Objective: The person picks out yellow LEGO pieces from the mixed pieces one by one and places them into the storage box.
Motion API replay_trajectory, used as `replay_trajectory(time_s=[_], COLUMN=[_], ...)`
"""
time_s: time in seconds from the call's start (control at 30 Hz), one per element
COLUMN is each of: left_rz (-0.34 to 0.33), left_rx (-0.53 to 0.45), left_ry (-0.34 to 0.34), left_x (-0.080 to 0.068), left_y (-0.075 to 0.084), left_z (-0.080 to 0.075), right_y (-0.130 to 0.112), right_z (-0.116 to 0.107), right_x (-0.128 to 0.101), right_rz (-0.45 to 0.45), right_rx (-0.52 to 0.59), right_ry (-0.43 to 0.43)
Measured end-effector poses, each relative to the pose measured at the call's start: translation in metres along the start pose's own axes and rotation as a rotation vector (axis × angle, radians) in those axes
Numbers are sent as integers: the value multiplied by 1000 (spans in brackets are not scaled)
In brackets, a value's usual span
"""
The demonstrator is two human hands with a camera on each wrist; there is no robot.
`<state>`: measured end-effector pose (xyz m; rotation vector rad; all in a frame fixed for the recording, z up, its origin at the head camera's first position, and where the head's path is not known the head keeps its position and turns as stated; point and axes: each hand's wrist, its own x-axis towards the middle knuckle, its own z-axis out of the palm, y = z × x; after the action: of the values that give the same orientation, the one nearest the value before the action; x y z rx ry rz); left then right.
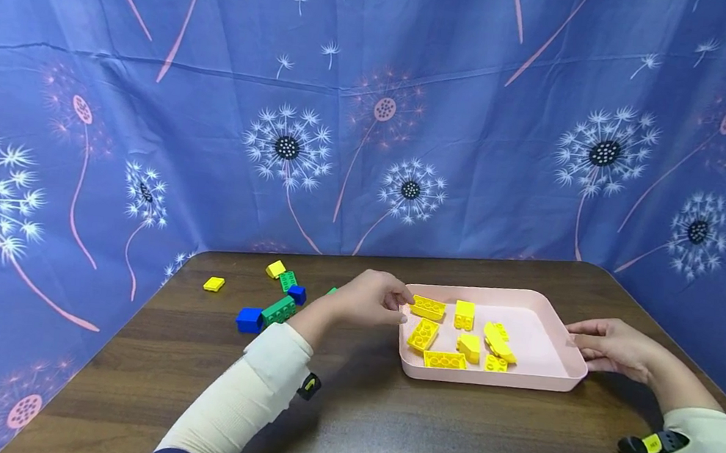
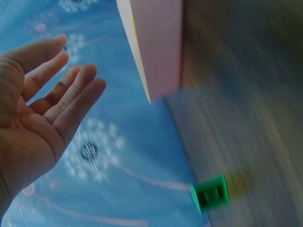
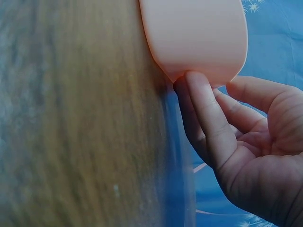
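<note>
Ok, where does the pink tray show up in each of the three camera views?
Head: the pink tray sits right of centre on the table, between the two hands.
Left wrist: its pale pink side hangs from the top centre, beyond the left hand.
Right wrist: its rounded corner fills the top, fingertips touching it.
Shared landmark: the dark wooden table.

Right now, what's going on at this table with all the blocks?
A person sits at a wooden table with a pink tray holding only yellow blocks. The right hand touches the tray's right edge; the left hand, open, is at its left rim. Green, blue and yellow blocks lie loose to the left.
</note>
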<state>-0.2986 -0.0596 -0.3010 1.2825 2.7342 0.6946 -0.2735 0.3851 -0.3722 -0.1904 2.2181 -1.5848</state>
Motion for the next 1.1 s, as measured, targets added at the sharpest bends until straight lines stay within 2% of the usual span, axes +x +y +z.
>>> replay_trajectory(time_s=[0.2, 0.37, 0.5, 0.7, 0.77, 0.87, 1.1], left_rz=[-110, -219, -296, -392, -448, -542, -752], left_rx=[67, 49, 32, 75, 73, 16, -66], left_ry=[70, 125, 160, 215, 223, 240, 316], left_x=[-18, -31, -38, -41, -41, -41, -46], left_y=[-40, -69, -86, -106, -113, -126, -149], left_z=[-19, -39, -54, -73, -79, -86, -94], right_y=[-2, -1, 1, 1, 1, 1, 0], right_z=[2, 0, 0, 0, 0, -1, -1], right_x=[0, -1, -2, -2, -1, 0, 0], right_rz=[-4, -9, -1, 8, 4, 3, -1], right_rx=[-4, -15, -12, -18, -20, -15, 1], right_ry=[-8, -11, -8, -2, -5, -6, -11])
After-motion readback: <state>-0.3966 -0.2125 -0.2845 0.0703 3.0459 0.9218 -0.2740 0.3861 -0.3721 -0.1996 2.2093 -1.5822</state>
